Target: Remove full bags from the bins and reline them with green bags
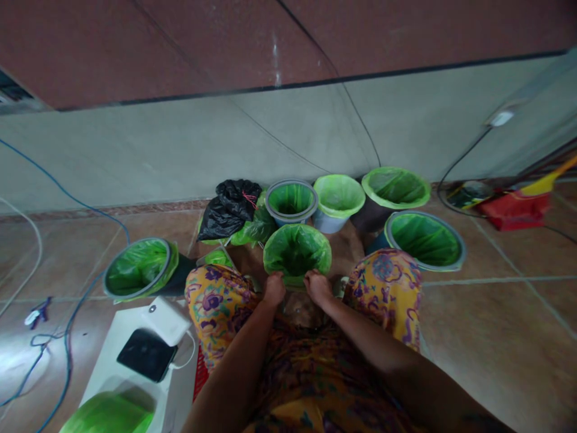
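Between my knees stands a bin lined with a green plastic bag (297, 249), its mouth facing up. My left hand (274, 288) is closed on the bag's edge at the near left of the rim. At the near right, my right hand (317, 285) pinches the same edge. The liner is folded over the rim and covers most of the bin. Just behind it are a grey-rimmed bin with a green liner (292, 201) and a white bin with a pale green liner (339, 195). My fingertips are partly hidden by the hands.
More lined bins stand right (426, 240), back right (395, 187) and left, where one bin (140, 267) tilts. A black bag (232, 207) lies by the wall. A white box (121, 343) carries a phone (148, 355) and a power bank (166, 320). Blue cable (68, 343) and a red dustpan (517, 210) lie on the floor.
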The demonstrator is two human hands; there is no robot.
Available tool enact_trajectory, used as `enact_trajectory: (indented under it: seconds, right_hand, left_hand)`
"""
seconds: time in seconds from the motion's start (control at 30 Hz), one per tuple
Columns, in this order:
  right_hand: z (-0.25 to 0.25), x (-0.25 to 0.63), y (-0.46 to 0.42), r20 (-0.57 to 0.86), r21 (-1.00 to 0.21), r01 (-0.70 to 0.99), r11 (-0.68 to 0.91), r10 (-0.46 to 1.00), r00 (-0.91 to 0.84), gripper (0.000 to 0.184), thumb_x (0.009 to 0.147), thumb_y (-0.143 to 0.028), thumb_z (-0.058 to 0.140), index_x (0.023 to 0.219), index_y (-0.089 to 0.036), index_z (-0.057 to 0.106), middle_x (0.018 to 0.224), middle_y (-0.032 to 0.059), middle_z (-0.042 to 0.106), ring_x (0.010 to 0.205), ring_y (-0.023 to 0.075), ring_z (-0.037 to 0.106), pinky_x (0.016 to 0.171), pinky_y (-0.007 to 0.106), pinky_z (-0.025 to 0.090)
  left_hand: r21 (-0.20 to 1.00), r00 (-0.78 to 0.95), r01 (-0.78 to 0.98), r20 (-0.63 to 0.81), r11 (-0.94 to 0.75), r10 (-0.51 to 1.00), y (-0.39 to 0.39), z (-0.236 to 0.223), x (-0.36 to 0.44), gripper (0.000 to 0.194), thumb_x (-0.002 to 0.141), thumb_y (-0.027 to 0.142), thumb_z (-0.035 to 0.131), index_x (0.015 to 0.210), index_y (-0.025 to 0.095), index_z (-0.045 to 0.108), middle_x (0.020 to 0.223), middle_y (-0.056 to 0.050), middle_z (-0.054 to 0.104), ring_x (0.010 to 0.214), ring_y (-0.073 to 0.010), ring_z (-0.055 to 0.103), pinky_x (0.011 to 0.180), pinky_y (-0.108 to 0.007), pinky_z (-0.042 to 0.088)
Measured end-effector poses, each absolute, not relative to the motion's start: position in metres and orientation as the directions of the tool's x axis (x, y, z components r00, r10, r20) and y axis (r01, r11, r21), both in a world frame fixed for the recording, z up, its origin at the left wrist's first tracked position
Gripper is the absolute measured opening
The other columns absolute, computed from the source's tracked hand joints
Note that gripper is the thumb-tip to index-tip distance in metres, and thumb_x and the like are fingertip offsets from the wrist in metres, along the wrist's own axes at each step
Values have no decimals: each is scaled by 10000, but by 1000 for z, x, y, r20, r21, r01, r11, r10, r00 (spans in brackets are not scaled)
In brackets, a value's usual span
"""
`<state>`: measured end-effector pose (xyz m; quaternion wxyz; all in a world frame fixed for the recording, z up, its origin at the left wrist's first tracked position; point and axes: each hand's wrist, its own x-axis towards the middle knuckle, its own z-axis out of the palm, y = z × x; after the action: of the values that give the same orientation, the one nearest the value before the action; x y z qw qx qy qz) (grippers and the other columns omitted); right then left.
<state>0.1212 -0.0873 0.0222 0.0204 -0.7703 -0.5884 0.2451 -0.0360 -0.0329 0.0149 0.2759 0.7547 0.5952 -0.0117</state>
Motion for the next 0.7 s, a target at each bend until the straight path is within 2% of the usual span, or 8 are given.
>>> enact_trajectory:
  seconds: [0.1,0.23,0.33,0.43,0.53,0.7]
  right_hand:
    - [27,125,-88,-278,-363,881,-303,938,208,294,938,-245,464,1164,-164,634,1194,101,635,977,168,636,848,246,449]
    - [37,136,-92,-231,-397,873,-282,952,202,311,922,-180,430,1132,-189,660,1168,74,659,1005,170,630,884,248,439]
    - [40,139,-98,-284,-375,907,-194,955,86,345,863,-100,436,1071,-194,696,1093,70,689,1003,184,625,897,258,430]
    - [38,136,-101,-290,-355,933,-62,956,-47,363,822,-62,444,1043,-173,710,1069,87,687,1029,193,600,953,266,399]
    - [32,132,-99,-311,-331,944,-3,944,-106,355,825,-55,442,1036,-156,709,1072,100,677,1057,198,573,964,264,386]
    - [17,132,-91,-410,-281,960,-8,905,-113,347,885,-68,407,1041,-162,703,1085,102,674,1039,192,562,939,270,392]
  left_hand:
    - [431,270,892,-270,-135,924,-34,23,-37,447,847,13,408,1240,119,593,1212,-132,639,1077,-175,629,932,-258,474]
    - [422,313,884,-215,-201,925,-42,40,-37,359,876,78,423,1177,150,604,1188,-110,630,1077,-180,618,959,-273,464]
    - [431,474,839,-273,-334,837,-52,46,-35,316,874,111,441,1119,193,622,1148,-71,639,1042,-171,623,957,-273,468]
    - [427,580,796,-338,-428,741,-59,43,-31,344,866,118,444,1152,201,616,1163,-70,633,1060,-171,617,963,-272,468]
    - [379,597,798,-390,-469,701,-59,35,-27,349,901,135,400,1174,190,610,1154,-83,635,1036,-182,633,928,-287,487]
    - [281,523,852,-481,-442,703,-51,22,-22,335,936,130,354,1144,171,613,1094,-105,641,968,-180,658,845,-278,512]
